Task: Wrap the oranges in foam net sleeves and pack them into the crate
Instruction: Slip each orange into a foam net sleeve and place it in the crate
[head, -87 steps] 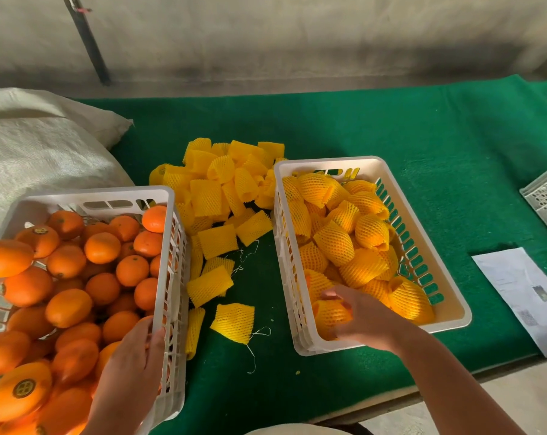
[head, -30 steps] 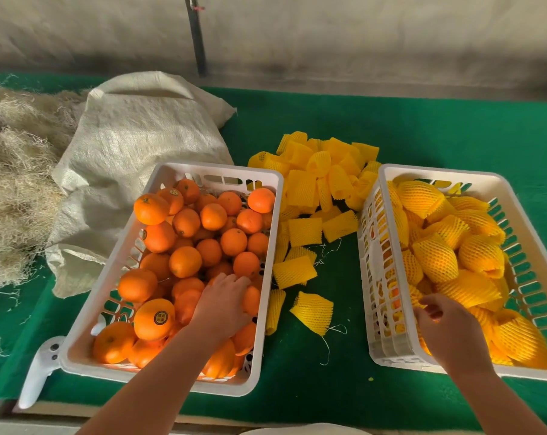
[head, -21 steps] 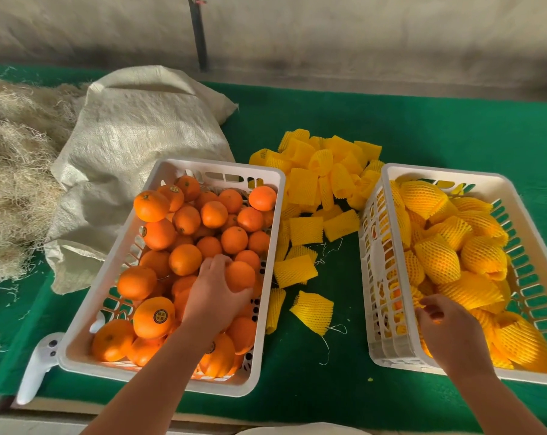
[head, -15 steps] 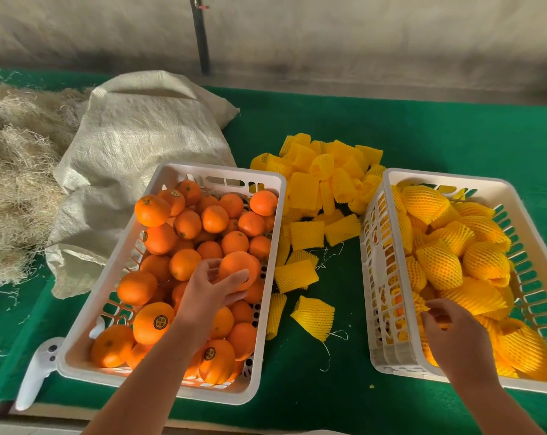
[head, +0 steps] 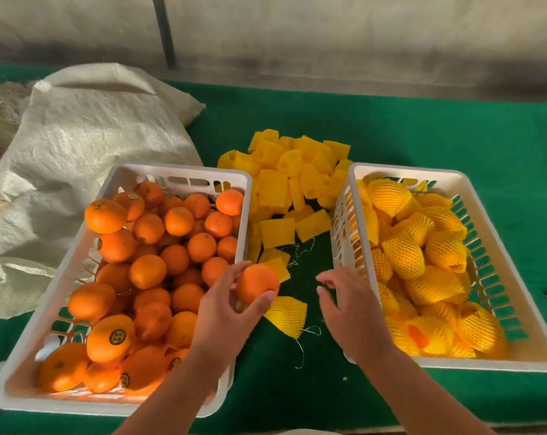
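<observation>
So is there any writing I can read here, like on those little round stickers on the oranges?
Round dark stickers with gold print on several oranges, for example the big orange at the near end of the left crate: too small and blurred to read.
Held orange in the left hand: no sticker visible.
Nothing else bears legible text.

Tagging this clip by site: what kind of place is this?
Probably a fruit packing bench, not a kitchen. A white crate of bare oranges, a loose pile of yellow foam net sleeves on green felt, and a second crate of sleeved fruit. The left hand holds one orange.
</observation>
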Demonstrator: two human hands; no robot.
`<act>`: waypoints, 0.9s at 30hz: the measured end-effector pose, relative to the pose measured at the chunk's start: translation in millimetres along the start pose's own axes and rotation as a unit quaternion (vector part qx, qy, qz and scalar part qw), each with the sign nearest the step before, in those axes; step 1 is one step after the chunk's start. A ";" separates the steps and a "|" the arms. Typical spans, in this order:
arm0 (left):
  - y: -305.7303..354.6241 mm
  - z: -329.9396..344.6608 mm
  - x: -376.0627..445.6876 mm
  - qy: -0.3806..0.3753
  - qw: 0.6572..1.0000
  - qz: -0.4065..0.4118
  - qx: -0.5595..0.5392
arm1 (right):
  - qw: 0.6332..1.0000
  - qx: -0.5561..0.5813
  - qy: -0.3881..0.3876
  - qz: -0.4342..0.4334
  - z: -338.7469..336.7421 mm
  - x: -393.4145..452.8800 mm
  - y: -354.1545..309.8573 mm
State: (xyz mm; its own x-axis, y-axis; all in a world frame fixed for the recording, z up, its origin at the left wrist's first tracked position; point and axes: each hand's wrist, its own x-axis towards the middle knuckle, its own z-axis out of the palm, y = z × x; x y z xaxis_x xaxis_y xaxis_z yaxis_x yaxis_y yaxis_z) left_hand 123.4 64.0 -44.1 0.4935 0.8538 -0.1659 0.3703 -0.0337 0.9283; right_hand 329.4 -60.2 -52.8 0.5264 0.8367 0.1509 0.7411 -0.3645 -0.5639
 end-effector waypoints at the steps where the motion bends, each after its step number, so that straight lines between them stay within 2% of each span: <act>1: -2.9 3.7 -1.2 -0.002 0.996 0.034 0.080 | 0.999 -0.006 -0.040 -0.004 8.8 2.6 -1.5; 3: -6.3 11.0 -3.9 -0.025 0.972 0.104 0.207 | 0.991 -0.017 -0.136 0.005 27.2 7.0 2.2; 6: -13.9 21.7 -4.7 -0.056 0.927 0.169 0.329 | 0.965 -0.042 -0.255 0.032 51.2 14.8 13.1; 11: -17.7 27.3 0.0 -0.060 0.890 0.209 0.402 | 0.949 -0.069 -0.297 0.085 72.5 37.1 17.4; 13: -17.5 27.8 1.5 -0.059 0.886 0.209 0.409 | 0.938 -0.100 -0.323 0.071 79.2 41.6 16.0; 17: -17.9 27.7 3.3 -0.070 0.895 0.192 0.397 | 0.917 -0.132 -0.375 -0.014 96.4 35.5 11.9; 20: -15.9 27.9 5.3 -0.069 0.896 0.180 0.399 | 0.907 -0.134 -0.400 -0.009 107.5 32.8 11.6; 27: -14.4 26.2 5.1 -0.093 0.910 0.154 0.374 | 0.922 -0.178 -0.344 -0.013 110.7 43.5 18.5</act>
State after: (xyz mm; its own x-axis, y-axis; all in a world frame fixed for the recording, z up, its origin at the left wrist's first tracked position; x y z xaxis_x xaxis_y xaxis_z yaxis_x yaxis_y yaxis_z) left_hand 141.2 55.3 -67.0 0.7636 0.6435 -0.0537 0.5894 -0.6606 0.4650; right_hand 319.8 14.7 -146.6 0.2077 0.8639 -0.4589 0.9041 -0.3486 -0.2471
